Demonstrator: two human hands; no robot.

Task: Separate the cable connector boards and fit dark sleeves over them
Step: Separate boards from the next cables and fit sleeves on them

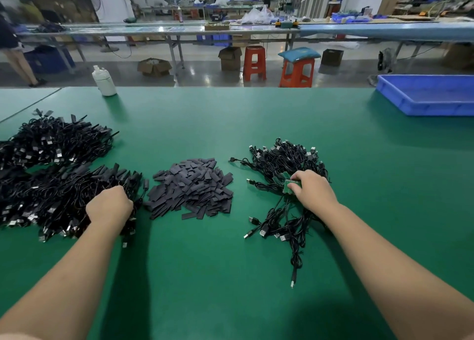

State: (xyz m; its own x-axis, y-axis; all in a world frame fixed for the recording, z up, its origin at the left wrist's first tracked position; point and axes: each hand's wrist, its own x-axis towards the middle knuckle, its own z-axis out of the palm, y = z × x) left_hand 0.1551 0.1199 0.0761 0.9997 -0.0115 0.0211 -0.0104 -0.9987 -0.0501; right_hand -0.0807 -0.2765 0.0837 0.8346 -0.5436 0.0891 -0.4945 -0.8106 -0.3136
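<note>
A heap of flat dark sleeves (191,187) lies in the middle of the green table (205,262). To its right sits a tangle of black USB cables (284,160) joined to a green connector board (287,185). My right hand (311,189) pinches that board with thumb and fingers curled on it. On the left spreads a large pile of black cables with sleeves fitted (51,180). My left hand (109,205) rests at that pile's right edge, fingers curled down into the cables; what they hold is hidden.
A blue plastic tray (425,93) stands at the table's far right. A white bottle (104,81) stands at the far edge, left of centre. Beyond the table are orange stools, cardboard boxes, long benches and people at a distance.
</note>
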